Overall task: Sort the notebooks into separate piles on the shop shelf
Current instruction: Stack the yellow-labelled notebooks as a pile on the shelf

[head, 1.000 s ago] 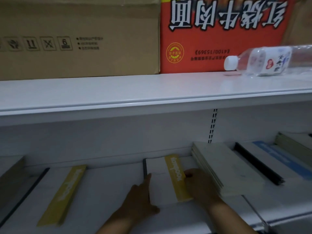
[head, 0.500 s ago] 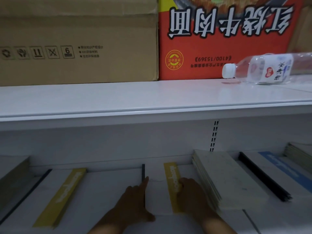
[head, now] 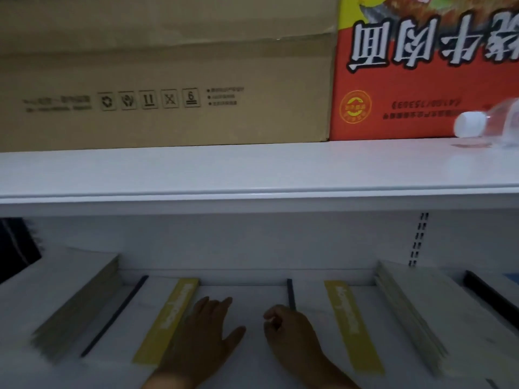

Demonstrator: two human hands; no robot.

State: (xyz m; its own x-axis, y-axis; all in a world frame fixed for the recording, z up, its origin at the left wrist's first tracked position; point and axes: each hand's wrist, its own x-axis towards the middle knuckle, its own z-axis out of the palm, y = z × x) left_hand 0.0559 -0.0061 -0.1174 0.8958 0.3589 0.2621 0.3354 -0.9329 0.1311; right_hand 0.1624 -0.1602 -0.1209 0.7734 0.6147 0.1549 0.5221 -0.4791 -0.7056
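Observation:
Two white notebooks with yellow bands lie flat on the lower shelf (head: 252, 279). The left notebook (head: 168, 318) has its black spine on its left. My left hand (head: 207, 332) rests flat, fingers straight, just right of its yellow band. The right notebook (head: 351, 324) has its black spine (head: 290, 293) facing the middle. At that spine's near end sits my right hand (head: 289, 329), fingers curled; blur hides whether it pinches the edge.
A beige notebook stack (head: 75, 304) lies far left, another stack (head: 415, 313) right, then a black-spined notebook (head: 488, 296). On the upper shelf (head: 252, 169) stand a brown carton (head: 168, 80) and a red carton (head: 421, 66); a plastic bottle (head: 477, 124) lies beside them.
The right notebook was pushed back on the shelf. Both hands then slid left: the left one off it to beside the left notebook, the right one from the band to the spine. The view swung left.

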